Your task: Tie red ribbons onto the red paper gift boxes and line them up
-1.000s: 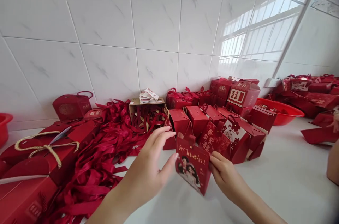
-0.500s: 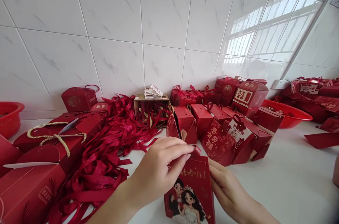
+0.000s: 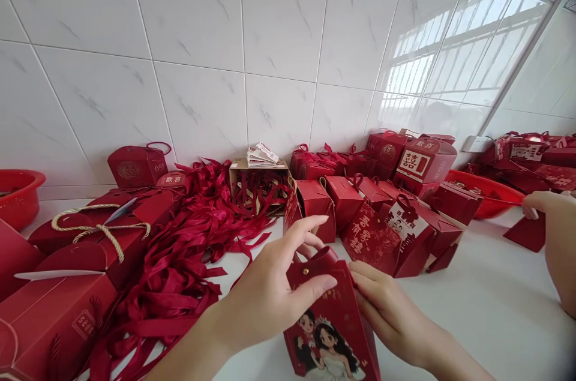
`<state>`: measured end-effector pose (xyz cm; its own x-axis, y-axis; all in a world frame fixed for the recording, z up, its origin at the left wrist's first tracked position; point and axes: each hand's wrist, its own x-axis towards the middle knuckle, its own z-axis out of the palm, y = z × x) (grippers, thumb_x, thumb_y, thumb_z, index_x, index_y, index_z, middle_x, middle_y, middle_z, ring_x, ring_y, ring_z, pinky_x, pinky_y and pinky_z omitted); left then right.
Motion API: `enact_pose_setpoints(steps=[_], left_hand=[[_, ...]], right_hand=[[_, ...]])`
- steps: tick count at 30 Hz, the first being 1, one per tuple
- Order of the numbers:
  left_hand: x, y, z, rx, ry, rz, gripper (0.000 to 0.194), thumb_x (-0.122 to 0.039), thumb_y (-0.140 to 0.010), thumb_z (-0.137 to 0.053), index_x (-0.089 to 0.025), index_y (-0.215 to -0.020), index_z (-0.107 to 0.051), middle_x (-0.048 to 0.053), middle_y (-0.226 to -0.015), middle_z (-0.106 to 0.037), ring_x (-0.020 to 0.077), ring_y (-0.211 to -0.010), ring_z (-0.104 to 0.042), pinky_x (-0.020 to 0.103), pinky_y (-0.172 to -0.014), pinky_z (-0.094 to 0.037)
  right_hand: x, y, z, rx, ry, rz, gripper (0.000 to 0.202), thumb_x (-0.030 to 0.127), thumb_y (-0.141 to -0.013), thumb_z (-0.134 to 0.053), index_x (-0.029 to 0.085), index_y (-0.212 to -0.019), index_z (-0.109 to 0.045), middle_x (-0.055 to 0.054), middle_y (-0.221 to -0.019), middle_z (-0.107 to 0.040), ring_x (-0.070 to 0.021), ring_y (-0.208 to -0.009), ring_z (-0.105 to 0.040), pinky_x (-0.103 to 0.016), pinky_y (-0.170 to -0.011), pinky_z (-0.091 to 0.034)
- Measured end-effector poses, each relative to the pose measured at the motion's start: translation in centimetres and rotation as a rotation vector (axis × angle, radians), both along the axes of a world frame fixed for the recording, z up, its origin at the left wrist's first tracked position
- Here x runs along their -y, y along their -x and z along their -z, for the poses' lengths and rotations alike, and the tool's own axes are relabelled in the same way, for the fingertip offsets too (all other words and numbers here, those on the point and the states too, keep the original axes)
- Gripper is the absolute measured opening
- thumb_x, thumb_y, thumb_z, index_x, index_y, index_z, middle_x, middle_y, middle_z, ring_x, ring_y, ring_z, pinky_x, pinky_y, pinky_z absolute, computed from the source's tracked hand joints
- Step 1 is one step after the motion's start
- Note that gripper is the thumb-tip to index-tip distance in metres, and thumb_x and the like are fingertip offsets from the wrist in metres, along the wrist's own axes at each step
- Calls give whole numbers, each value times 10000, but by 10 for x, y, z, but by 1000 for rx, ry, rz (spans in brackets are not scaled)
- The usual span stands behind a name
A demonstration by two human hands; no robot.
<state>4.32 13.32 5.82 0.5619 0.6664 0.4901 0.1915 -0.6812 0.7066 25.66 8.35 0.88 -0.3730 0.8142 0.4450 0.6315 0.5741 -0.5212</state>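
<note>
A red wedding gift box point(image 3: 324, 321) with a cartoon couple on its front stands at the bottom middle, leaning slightly. A ribbon loop handle point(image 3: 324, 256) with a small gold stud rises from its top. My left hand point(image 3: 274, 291) is open around the handle: its thumb lies against the upper front, the index finger reaches above the loop, and the other fingers are partly hidden behind it. My right hand point(image 3: 389, 312) grips the box's right side, fingers together along the edge; its thumb is hidden.
Dark red ribbons point(image 3: 180, 273) lie heaped left of my hands, beside a small carton point(image 3: 234, 180) of ribbons. Several finished-looking red boxes point(image 3: 423, 159) stand behind. Red basins point(image 3: 499, 204) sit at both sides. Another person's hand point(image 3: 551, 213) holds red card at the right.
My left fingers have spread apart from their pinch at the box top, baring the loop and stud. The box has tilted and shifted slightly right. Another person's hand has appeared at the right.
</note>
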Motion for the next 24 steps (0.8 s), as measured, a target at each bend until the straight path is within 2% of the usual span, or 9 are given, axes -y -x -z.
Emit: enact_pose_setpoints(steps=[1, 3, 6, 9, 13, 16, 18, 20, 24], left_hand=[[1, 0, -2, 10, 1, 20, 527, -215, -857, -642, -309, -1349, -479, 7, -1002, -701, 155, -889, -653, 266, -809, -551], [0, 2, -6, 52, -14, 33, 336, -203, -883, -605, -288, -1207, -616, 10, -962, -700, 148, -870, -648, 259, -808, -541], [-3, 6, -13, 163, 11, -56, 88, -235, -878, -624, -229, -921, -700, 30, -924, -698, 160, -846, -650, 276, -806, -539], [-6, 12, -18, 194, 77, -105, 71, -256, -867, -641, -220, -885, -700, 30, -887, -697, 166, -820, -651, 272, -766, -545], [-8, 13, -19, 88, 51, -70, 122, -256, -886, -612, -212, -811, -697, 26, -872, -688, 161, -840, -646, 270, -801, -535], [-8, 13, -17, 68, 128, -17, 85, -245, -885, -602, -219, -909, -679, 33, -951, -701, 166, -881, -660, 267, -789, -552], [-9, 13, -15, 75, 189, 35, 164, -221, -864, -619, -233, -1020, -667, 50, -1043, -708, 181, -918, -676, 281, -790, -568], [-9, 14, -14, 71, 241, 77, 241, -211, -849, -635, -243, -1087, -657, 66, -1095, -710, 195, -925, -691, 298, -782, -582], [-8, 13, -12, 67, 350, 132, 263, -234, -859, -628, -248, -1121, -637, 76, -1153, -697, 205, -926, -702, 321, -783, -592]], right_hand=[[0, 0, 0, 17, 2, -10, 390, 353, -1020, -294, 210, -820, -597, -54, -774, -593, -172, -683, -563, -274, -636, -502], [1, -1, 0, 15, 12, -26, 383, 343, -1019, -295, 209, -836, -603, -59, -784, -600, -179, -698, -575, -279, -639, -504], [1, -5, 4, -119, 6, -28, 340, 338, -1017, -317, 221, -950, -629, -73, -880, -639, -198, -807, -617, -288, -715, -521], [-2, -11, 9, -307, -34, -16, 288, 321, -1011, -365, 279, -1117, -629, -50, -1029, -674, -193, -910, -632, -266, -788, -516], [-4, -15, 14, -474, 7, 4, 255, 336, -988, -441, 333, -1115, -661, -7, -1021, -703, -178, -870, -641, -227, -716, -519], [-3, -15, 14, -567, 55, 25, 233, 392, -954, -503, 328, -1069, -696, -13, -987, -717, -188, -828, -642, -235, -672, -530], [-2, -15, 13, -644, 84, 35, 225, 453, -909, -562, 314, -984, -722, -17, -907, -720, -188, -758, -637, -245, -636, -538], [1, -14, 11, -695, 140, 34, 274, 528, -859, -599, 294, -896, -736, -26, -834, -716, -192, -694, -632, -262, -602, -545], [7, -10, 6, -747, 273, 52, 414, 656, -764, -620, 259, -802, -732, -51, -764, -722, -219, -638, -640, -306, -547, -555]])
